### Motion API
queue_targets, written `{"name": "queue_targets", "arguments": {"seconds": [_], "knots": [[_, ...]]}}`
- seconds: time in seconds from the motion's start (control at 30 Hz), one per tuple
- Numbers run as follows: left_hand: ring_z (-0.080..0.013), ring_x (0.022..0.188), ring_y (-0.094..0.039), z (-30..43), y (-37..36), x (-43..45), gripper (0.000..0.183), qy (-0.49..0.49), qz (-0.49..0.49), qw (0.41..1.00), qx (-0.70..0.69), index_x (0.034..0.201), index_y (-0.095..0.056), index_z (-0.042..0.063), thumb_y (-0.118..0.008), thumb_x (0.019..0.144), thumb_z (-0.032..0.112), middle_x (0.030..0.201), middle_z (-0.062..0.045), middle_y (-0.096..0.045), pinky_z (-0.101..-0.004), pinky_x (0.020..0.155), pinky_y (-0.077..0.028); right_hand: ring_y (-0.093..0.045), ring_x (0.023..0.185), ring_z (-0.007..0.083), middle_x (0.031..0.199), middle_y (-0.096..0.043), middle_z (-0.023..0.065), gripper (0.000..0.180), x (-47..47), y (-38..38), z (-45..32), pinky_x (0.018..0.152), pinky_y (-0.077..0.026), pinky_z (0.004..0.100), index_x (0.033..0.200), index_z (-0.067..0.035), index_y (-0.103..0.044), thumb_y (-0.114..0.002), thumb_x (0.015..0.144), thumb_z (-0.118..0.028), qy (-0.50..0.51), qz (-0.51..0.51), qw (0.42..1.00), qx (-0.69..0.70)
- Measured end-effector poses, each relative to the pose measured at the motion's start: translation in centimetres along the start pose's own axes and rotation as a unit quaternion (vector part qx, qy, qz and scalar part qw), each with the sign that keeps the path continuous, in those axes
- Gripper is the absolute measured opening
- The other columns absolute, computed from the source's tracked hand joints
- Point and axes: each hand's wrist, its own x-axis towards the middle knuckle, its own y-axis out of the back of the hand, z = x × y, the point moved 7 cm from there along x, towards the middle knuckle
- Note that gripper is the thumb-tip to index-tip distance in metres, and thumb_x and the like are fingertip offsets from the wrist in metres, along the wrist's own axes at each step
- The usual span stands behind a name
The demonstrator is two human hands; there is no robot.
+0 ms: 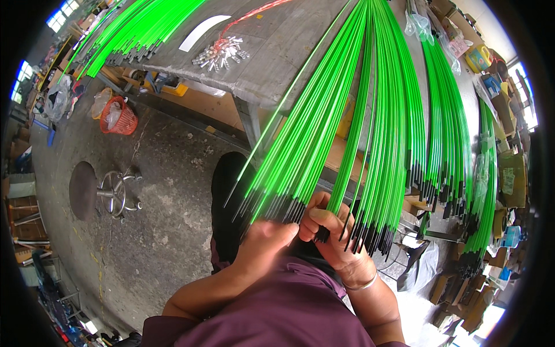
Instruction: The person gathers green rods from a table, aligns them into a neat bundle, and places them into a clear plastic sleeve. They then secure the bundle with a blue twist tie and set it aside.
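Observation:
Long thin green rods (312, 143) with black ends fan out over the table edge towards me. My right hand (336, 225), a bangle on its wrist, has its fingers closed around a small bundle of green rods (356, 143) near their black ends. To the left, my left hand (271, 236) is blurred, thumb towards my right hand, just below the black tips of the left group; whether it grips a rod is unclear. Another thick group of green rods (386, 143) hangs just right of my right hand.
The grey table (264, 65) carries more green rods (147, 26), a curved white strip (204, 32) and clear plastic pieces on red cords (220, 52). A red basket (119, 116) and a wheeled stool (83, 191) stand on the floor at left. Further green rods (446, 117) and cardboard boxes (512, 178) are at right.

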Motion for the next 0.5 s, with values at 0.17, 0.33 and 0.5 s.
{"name": "queue_targets", "arguments": {"seconds": [0.17, 0.33, 0.5], "knots": [[-0.0111, 0.073, -0.051, 1.8, -1.7, 0.0, 0.02, -0.025, -0.013, 1.0, -0.01, 0.105, -0.058, 0.001, -0.063, 0.086, 0.006, 0.086, -0.004, -0.058, -0.0271, 0.065, -0.041, -0.055, 0.097, 0.0118, 0.103, -0.048, -0.0106, 0.009, -0.4, 0.2, 0.4, 0.094, -0.042, 0.0318, 0.088, -0.022, -0.049, -0.043, 0.091, -0.028, -0.036, 0.021, 0.999, -0.025], [-0.0118, 0.069, -0.053, 1.6, -1.8, 0.0, 0.025, -0.007, -0.008, 1.0, 0.0, 0.108, -0.057, -0.002, -0.065, 0.085, 0.005, 0.085, -0.006, -0.062, -0.0272, 0.062, -0.041, -0.054, 0.105, 0.0138, 0.114, -0.051, -0.014, 0.011, -0.4, 0.7, 1.3, 0.095, -0.041, 0.0315, 0.094, -0.022, -0.052, -0.043, 0.091, -0.029, 0.003, -0.002, 0.998, -0.058], [-0.0121, 0.069, -0.053, 1.0, -1.1, -0.2, 0.024, -0.006, 0.0, 0.999, 0.039, 0.105, -0.058, -0.003, -0.065, 0.085, 0.008, 0.083, -0.008, -0.062, -0.0272, 0.062, -0.041, -0.053, 0.103, 0.0126, 0.115, -0.053, -0.0098, 0.015, -0.1, 1.3, 2.4, 0.094, -0.041, 0.0287, 0.103, -0.02, -0.056, -0.048, 0.09, -0.022, 0.042, -0.016, 0.999, 0.01]]}}
